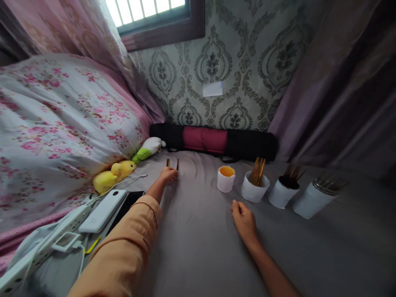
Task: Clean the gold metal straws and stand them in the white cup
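Observation:
My left hand (168, 175) reaches forward over the grey sheet (201, 247), fingers closed round two thin golden-brown sticks (172, 163) that stand up out of the fist. My right hand (244, 220) rests on the sheet in a loose fist, nothing visible in it, just in front of a row of white cups. The nearest cup (254, 187) holds a bundle of golden sticks (258, 170). Left of it stands a small white cup with an orange inside (225, 178). Two more white cups (281, 192) (311, 200) hold dark utensils.
A floral pillow (62, 123) fills the left. Below it lie a yellow plush toy (113, 175), a green-white plush (148, 149), a power bank (103, 210), a phone (130, 202) and a power strip (37, 247). A black and red bolster (213, 140) lies against the wallpapered wall.

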`<state>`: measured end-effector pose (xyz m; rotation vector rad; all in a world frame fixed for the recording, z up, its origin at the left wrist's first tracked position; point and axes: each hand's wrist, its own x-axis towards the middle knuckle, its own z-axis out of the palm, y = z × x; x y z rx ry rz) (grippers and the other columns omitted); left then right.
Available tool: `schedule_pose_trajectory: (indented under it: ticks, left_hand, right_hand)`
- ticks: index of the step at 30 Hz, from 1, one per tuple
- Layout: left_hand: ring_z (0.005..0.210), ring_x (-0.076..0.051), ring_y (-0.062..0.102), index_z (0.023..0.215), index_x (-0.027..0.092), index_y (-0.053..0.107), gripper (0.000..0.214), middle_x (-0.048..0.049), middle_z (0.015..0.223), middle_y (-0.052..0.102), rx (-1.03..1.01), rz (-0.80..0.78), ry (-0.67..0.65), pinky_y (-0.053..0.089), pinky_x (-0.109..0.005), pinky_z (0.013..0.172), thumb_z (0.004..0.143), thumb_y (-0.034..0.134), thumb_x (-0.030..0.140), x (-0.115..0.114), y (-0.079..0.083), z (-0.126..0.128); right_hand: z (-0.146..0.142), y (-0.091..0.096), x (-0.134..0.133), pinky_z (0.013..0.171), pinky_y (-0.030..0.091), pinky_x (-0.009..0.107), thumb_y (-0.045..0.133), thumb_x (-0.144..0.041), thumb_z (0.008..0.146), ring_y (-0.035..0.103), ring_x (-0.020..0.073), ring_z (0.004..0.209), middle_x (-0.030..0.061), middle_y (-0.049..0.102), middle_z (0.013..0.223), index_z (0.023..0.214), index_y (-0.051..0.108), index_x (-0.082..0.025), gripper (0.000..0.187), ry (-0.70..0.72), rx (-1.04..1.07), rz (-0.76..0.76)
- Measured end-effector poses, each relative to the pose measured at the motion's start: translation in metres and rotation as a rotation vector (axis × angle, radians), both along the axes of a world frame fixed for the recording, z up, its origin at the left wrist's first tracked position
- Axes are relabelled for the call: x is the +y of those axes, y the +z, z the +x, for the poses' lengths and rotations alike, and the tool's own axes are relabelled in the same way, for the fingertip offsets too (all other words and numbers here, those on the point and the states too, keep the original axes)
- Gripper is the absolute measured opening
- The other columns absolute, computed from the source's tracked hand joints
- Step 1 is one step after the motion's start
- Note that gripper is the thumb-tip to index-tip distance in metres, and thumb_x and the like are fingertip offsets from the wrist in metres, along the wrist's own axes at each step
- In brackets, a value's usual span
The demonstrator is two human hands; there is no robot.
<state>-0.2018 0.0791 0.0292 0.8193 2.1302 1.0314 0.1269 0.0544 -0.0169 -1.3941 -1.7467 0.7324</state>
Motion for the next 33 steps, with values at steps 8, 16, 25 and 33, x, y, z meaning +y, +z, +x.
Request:
schedule_pose_trajectory:
  ticks: [8, 16, 25, 33]
  left_hand:
    - [0.048, -0.007, 0.052, 0.067, 0.012, 0.05, 0.006, -0.0039, 0.06, 0.058, -0.328, 0.201, 0.069, 0.043, -0.018, 0.047, 0.069, 0.055, 0.012, -0.002, -0.009, 0.012]
    - [0.049, -0.006, 0.053, 0.069, 0.009, 0.053, 0.004, -0.0042, 0.061, 0.057, -0.538, 0.303, 0.107, 0.045, -0.017, 0.05, 0.073, 0.054, 0.01, -0.006, -0.012, 0.028]
    - [0.049, -0.005, 0.052, 0.073, 0.008, 0.056, 0.007, -0.004, 0.064, 0.057, -0.685, 0.398, 0.085, 0.044, -0.016, 0.048, 0.076, 0.049, 0.008, -0.013, -0.009, 0.046]
    - [0.051, -0.005, 0.051, 0.077, 0.007, 0.058, 0.01, -0.0045, 0.066, 0.057, -0.721, 0.456, 0.073, 0.042, -0.015, 0.048, 0.071, 0.051, 0.002, -0.019, -0.009, 0.061]
  right_hand:
    - [-0.001, 0.003, -0.001, 0.045, 0.028, 0.021, 0.03, -0.048, 0.081, 0.043, 0.0116, 0.047, 0.0004, 0.048, 0.048, 0.056, 0.048, -0.018, 0.043, -0.013, -0.011, -0.011]
    - [-0.001, 0.004, -0.002, 0.044, 0.028, 0.022, 0.029, -0.05, 0.081, 0.042, 0.0112, 0.045, 0.0014, 0.05, 0.048, 0.056, 0.049, -0.017, 0.046, -0.016, -0.012, 0.003]
    - [-0.001, 0.004, -0.002, 0.045, 0.028, 0.022, 0.029, -0.05, 0.081, 0.045, 0.0123, 0.047, 0.0019, 0.051, 0.049, 0.057, 0.049, -0.017, 0.046, -0.009, -0.004, -0.001]
    - [-0.001, 0.007, -0.003, 0.045, 0.027, 0.022, 0.029, -0.049, 0.082, 0.041, 0.011, 0.045, 0.0007, 0.049, 0.047, 0.055, 0.048, -0.018, 0.045, -0.007, -0.023, 0.004]
